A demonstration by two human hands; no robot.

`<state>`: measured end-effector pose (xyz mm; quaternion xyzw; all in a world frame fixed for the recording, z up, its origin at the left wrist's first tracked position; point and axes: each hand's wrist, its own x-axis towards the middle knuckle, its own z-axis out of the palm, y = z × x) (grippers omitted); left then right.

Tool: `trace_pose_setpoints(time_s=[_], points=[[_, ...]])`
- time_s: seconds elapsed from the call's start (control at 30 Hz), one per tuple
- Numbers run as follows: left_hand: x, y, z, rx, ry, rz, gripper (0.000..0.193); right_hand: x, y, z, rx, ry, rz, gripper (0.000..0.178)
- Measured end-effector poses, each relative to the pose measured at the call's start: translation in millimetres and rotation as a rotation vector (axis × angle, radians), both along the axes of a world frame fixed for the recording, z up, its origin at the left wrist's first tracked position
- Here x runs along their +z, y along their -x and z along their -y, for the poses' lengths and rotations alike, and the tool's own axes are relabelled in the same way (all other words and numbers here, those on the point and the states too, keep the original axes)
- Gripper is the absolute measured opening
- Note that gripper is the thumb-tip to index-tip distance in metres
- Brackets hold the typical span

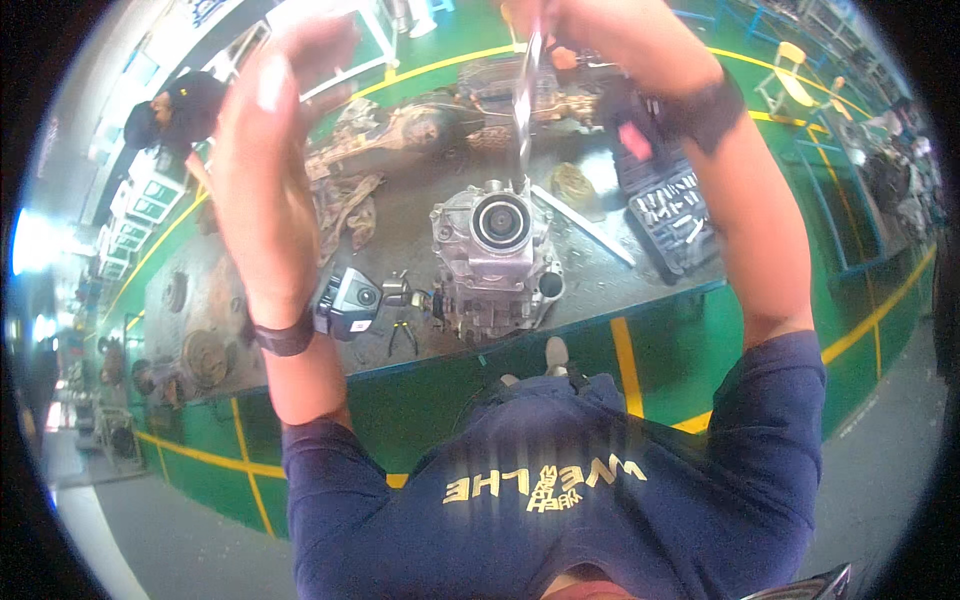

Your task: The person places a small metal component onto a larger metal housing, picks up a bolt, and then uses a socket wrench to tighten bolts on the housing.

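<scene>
A metal gearbox housing (485, 262) with a round ringed opening stands on the workbench in front of me. My right hand (575, 22) is raised high at the top edge of the picture, closed around the upper part of a long shiny metal rod (525, 100). The rod points down at the back of the housing; whether its tip touches is unclear. My left hand (275, 130) is lifted at the upper left, apart from the housing, its fingers stretched out and somewhat blurred. Beside the housing lie a grey-and-black cordless power tool (352, 302) and a pair of pliers (403, 338).
An open socket case (668, 225) lies at the right, near a pale straight bar (590, 228) on the workbench (420, 362). Crumpled cloth (350, 208), a large axle-like assembly (400, 135) and round metal parts (205, 357) lie farther off. Another person (175, 108) is at upper left.
</scene>
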<state>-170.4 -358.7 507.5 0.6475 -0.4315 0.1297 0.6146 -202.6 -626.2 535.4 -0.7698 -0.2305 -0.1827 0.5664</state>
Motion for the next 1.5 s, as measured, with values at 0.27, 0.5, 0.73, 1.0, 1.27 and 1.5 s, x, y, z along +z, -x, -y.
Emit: trace_pose_setpoints(time_s=[0.27,0.5,0.73,1.0,1.27,1.5], points=[[-141,1,-69,-0.034,0.009,-0.521,0.043,-11,56,-25,-0.189,-0.354,0.085,0.046],[-156,12,-60,-0.234,0.133,-0.525,0.052,15,11,-20,-0.071,-0.196,-0.22,0.035],[-187,-9,-84,-0.489,0.341,-0.957,0.071,29,22,-76,-0.309,0.349,-0.228,0.041],[-210,-59,-269,1.155,0.419,-0.006,0.046,21,40,-46,0.064,0.302,-0.167,0.045],[-320,32,-272,0.95,0.511,-0.635,0.036,16,50,-44,0.047,0.488,-0.016,0.044],[-282,33,-151,0.551,-0.671,-0.752,0.056,4,-12,-44,-0.068,0.317,-0.055,0.04]])
